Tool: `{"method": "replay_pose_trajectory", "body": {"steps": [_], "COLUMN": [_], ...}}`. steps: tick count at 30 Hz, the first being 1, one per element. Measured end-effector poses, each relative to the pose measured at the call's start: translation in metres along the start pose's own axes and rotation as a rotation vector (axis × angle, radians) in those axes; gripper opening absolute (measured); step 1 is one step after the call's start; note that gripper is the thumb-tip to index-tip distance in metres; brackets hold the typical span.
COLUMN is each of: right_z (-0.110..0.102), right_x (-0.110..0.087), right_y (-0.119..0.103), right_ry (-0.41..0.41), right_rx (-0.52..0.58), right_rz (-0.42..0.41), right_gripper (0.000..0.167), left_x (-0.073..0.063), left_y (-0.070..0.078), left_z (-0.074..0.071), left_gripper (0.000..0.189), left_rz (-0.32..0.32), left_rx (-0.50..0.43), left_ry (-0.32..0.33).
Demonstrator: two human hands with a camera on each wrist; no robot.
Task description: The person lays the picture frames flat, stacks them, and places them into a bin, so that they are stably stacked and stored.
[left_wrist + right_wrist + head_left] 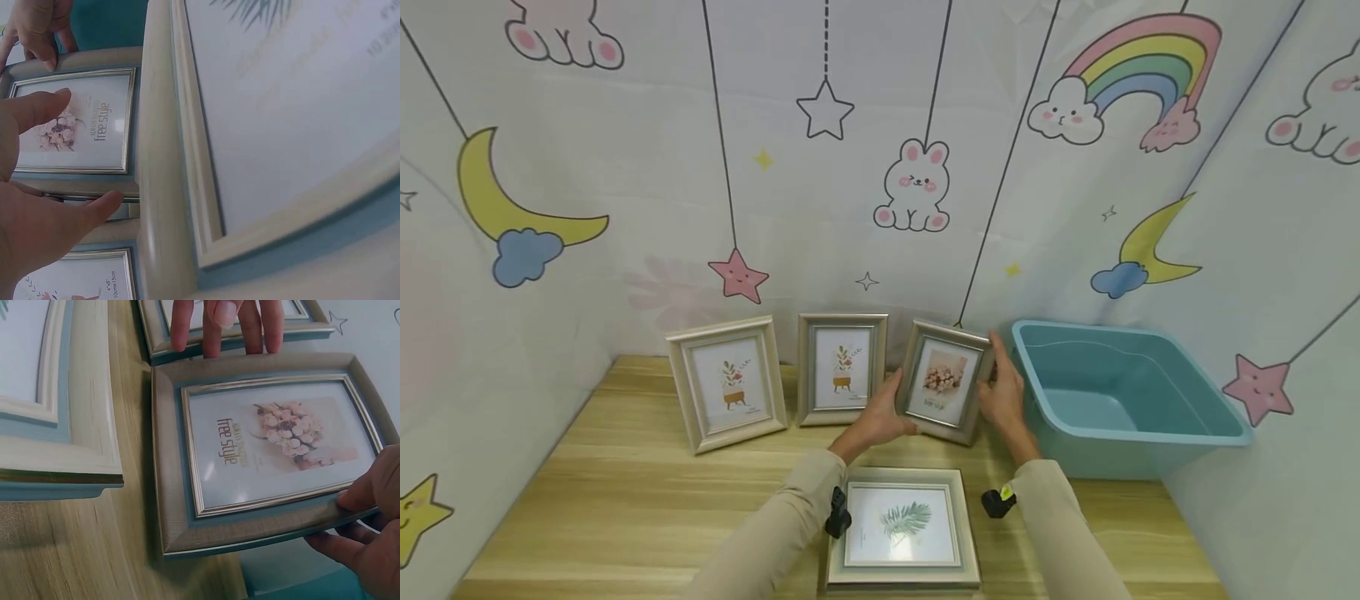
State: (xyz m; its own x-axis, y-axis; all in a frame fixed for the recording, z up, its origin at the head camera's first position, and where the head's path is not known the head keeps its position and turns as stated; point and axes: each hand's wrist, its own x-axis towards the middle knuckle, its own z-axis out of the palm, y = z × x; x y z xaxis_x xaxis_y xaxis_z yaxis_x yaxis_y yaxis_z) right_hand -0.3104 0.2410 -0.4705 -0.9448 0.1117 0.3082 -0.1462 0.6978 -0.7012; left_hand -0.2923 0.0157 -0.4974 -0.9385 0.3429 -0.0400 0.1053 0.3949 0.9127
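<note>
Standing frame (943, 379) between both hands (878, 419) (1004, 397)

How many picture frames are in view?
4: left frame and middle frame standing in the back row; flower frame at its right end, between left hand and right hand; leaf frame lying flat in front. Others underneath would be hidden.

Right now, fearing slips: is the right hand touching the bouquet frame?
Touching: the right wrist view shows the right hand pinching an edge of the bouquet frame.
</note>
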Motion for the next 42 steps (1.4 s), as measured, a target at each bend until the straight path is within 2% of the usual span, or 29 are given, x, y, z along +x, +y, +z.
{"method": "replay_pose_trajectory", "body": {"steps": [5, 11, 13, 20, 25, 29, 32, 35, 39, 42], "right_z": [-0.006, -0.019, -0.024, -0.045, -0.056, -0.062, -0.066, -0.070, -0.073, -0.074], "right_x": [-0.009, -0.020, -0.023, -0.035, -0.041, -0.046, -0.049, -0.052, -0.056, -0.059], "right_y": [-0.009, -0.022, -0.027, -0.048, -0.061, -0.071, -0.079, -0.087, -0.094, -0.096], "right_ry": [0.016, 0.032, 0.039, 0.042, 0.049, 0.056, 0.047, 0.032, 0.019, 0.014], "right_rx": [-0.039, -0.075, -0.066, 0.009, 0.031, 0.040, 0.066, 0.120, 0.227, 0.296], "right_rz": [-0.034, -0.068, -0.093, -0.134, -0.161, -0.166, -0.137, -0.101, -0.063, -0.055], "right_gripper": [0.086, 0.087, 0.086, 0.085, 0.084, 0.084, 0.085, 0.087, 0.088, 0.088], "left_x": [-0.003, -0.008, -0.010, -0.023, -0.035, -0.045, -0.055, -0.066, -0.078, -0.086], "left_y": [-0.001, 0.000, 0.002, 0.018, 0.019, 0.015, 0.013, 0.013, 0.015, 0.015], "left_z": [0.002, 0.005, 0.003, -0.008, -0.010, -0.007, -0.001, 0.006, 0.013, 0.014], "left_gripper": [0.109, 0.109, 0.108, 0.099, 0.098, 0.103, 0.110, 0.113, 0.100, 0.082], "left_rz": [0.002, 0.020, 0.026, 0.037, 0.055, -0.007, -0.031, 0.017, 0.100, 0.143], "left_rx": [-0.005, -0.069, -0.114, -0.381, -0.446, -0.496, -0.634, -0.889, -1.270, -1.422], "left_ry": [0.017, 0.031, 0.033, 0.025, 0.040, 0.108, 0.158, 0.172, 0.134, 0.081]}}
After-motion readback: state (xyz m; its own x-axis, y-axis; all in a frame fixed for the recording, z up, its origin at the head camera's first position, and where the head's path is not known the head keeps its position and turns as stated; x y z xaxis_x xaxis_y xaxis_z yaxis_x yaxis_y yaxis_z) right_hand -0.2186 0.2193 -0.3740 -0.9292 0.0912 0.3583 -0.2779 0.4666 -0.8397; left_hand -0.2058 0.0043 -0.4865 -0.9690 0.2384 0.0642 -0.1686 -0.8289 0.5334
